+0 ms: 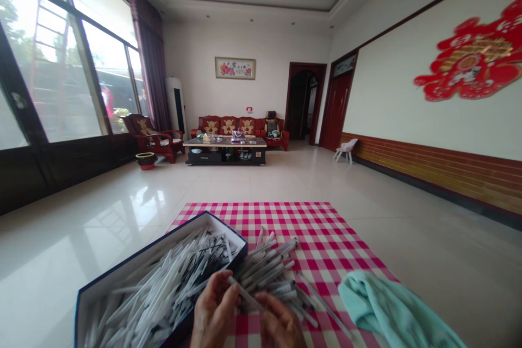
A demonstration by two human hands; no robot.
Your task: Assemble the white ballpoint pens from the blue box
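My left hand point(216, 307) is closed, with thumb and fingers pinching one end of a whitish translucent pen barrel point(246, 294). The fingers of my right hand point(281, 322) grip the barrel's lower right end, so it slants between both hands. To the left stands a blue-edged box point(106, 273) full of loose translucent barrels and thin dark-tipped sticks like refills point(204, 253). Behind my hands, a pile of pens point(269, 263) with dark ends lies on the pink checked tablecloth point(322, 228). One long pen point(326, 307) rests apart, right of my right hand.
A mint-green cloth point(383, 304) lies bunched at the table's right side. Across the tiled floor point(228, 185) stand a low coffee table point(224, 142), a red wooden sofa point(196, 133) and an armchair point(163, 144). A small pink chair point(346, 147) stands by the right wall.
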